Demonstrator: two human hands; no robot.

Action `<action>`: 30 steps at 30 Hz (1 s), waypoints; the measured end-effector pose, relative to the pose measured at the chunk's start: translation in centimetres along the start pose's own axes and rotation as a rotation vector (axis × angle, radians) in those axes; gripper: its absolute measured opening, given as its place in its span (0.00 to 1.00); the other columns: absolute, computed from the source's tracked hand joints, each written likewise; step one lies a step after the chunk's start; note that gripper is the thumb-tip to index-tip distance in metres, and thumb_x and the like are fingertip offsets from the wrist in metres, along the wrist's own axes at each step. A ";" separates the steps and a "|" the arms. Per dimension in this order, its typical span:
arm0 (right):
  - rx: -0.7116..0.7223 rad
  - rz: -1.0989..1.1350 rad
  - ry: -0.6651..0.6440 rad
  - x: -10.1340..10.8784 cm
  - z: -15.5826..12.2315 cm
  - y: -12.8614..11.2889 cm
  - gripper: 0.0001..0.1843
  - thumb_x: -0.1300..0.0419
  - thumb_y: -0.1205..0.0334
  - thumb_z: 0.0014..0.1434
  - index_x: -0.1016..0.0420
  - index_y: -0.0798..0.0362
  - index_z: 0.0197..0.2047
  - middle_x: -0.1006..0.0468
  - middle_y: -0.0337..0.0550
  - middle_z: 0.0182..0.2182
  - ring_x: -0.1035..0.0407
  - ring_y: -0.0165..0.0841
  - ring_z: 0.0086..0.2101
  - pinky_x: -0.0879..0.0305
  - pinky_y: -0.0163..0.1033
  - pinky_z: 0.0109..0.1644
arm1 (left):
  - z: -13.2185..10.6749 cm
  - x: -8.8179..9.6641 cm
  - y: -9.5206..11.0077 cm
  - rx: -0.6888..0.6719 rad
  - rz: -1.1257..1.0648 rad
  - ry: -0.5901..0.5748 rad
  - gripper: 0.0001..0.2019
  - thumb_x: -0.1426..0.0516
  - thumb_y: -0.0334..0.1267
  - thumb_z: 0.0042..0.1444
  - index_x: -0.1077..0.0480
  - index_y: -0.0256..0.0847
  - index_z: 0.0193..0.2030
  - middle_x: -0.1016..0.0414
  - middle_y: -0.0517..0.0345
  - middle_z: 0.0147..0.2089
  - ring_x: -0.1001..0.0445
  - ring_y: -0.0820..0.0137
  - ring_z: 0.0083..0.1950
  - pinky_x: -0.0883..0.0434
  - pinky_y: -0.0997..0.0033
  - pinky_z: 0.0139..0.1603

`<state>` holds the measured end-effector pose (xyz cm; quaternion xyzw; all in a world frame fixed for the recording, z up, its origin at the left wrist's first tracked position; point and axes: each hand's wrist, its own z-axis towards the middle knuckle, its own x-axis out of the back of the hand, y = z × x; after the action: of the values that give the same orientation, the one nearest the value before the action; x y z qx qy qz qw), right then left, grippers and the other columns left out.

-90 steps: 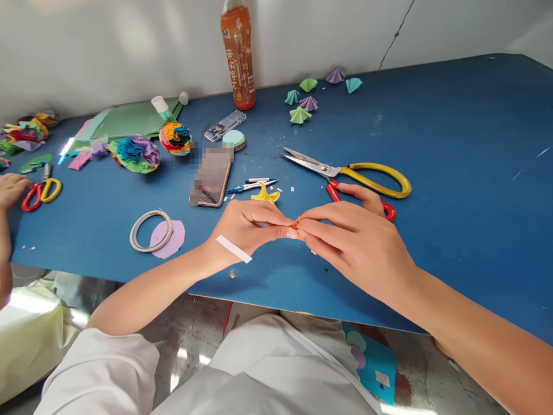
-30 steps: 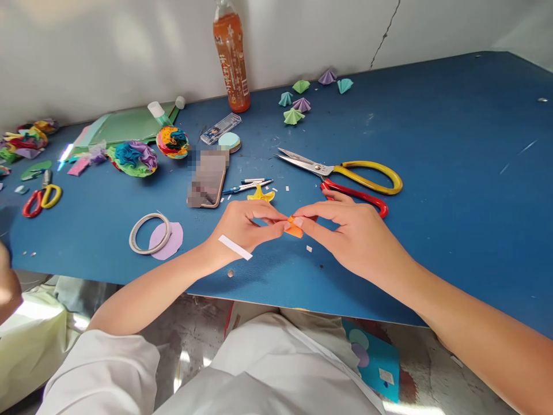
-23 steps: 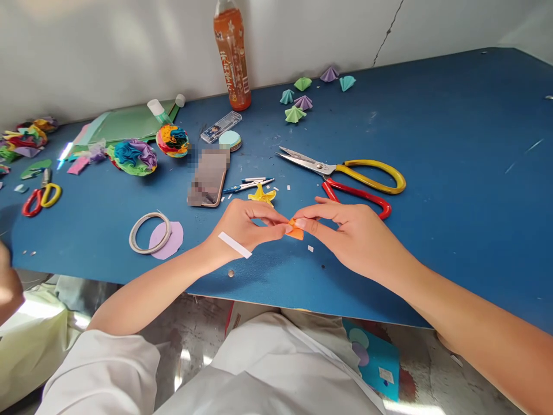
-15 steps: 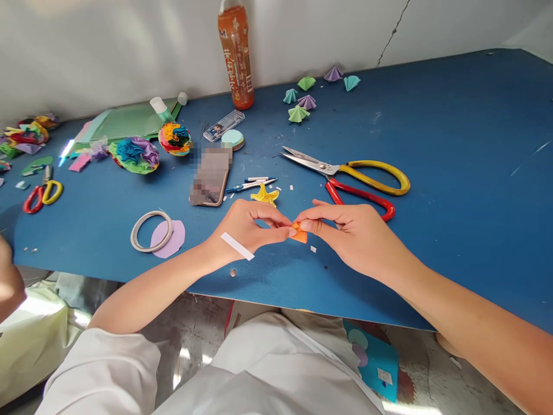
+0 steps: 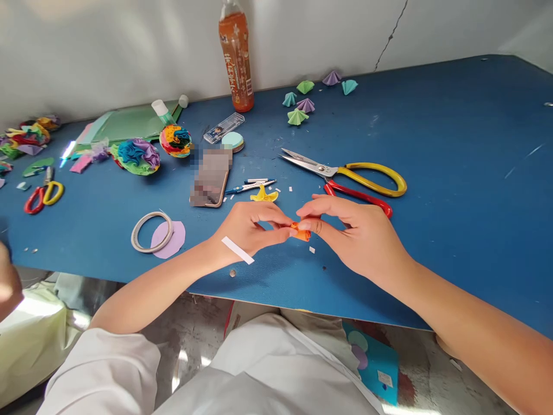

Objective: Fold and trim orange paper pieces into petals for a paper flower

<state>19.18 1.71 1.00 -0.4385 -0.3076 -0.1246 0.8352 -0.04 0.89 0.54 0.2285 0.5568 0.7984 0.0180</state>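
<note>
Between my two hands is a small piece of folded orange paper (image 5: pixel 303 234), held just above the table's front part. My left hand (image 5: pixel 254 227) pinches its left end between thumb and forefinger; a white strip (image 5: pixel 237 250) lies across that wrist. On the paper's right side, the thumb and fingertips of my right hand (image 5: pixel 356 230) are closed. Just beyond my left fingers sits a yellow folded paper piece (image 5: pixel 264 195). Large scissors (image 5: pixel 332 170) with one yellow and one red handle lie behind my right hand, which partly hides the red handle.
A tape roll (image 5: pixel 135 233) overlaps a lilac paper circle (image 5: pixel 177 239) at left. Beyond are a phone (image 5: pixel 211 178), paper circles (image 5: pixel 233 141), colourful paper balls (image 5: pixel 136 157) and a bottle (image 5: pixel 235 63). Folded paper pieces (image 5: pixel 298 117) sit near the wall. Another person's arm (image 5: pixel 8 282) shows at left.
The orange paper has turned in my fingers and now shows a rolled, layered end. My right fingertips have shifted slightly on it; my left hand has stayed nearly in place.
</note>
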 end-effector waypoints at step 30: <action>0.085 0.281 0.077 0.5 -0.6 -0.2 0.19 0.40 0.69 0.56 0.27 0.40 0.49 0.22 0.34 0.46 0.26 0.29 0.43 0.26 0.35 0.48 | -0.3 0.1 0.1 -0.391 0.005 0.248 0.13 0.32 0.31 0.44 0.25 0.38 0.38 0.25 0.57 0.37 0.24 0.77 0.34 0.21 0.83 0.29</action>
<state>19.67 1.15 1.19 -0.4365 -0.2158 -0.0102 0.8734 -0.20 0.61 0.57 0.1219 0.3890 0.9131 -0.0086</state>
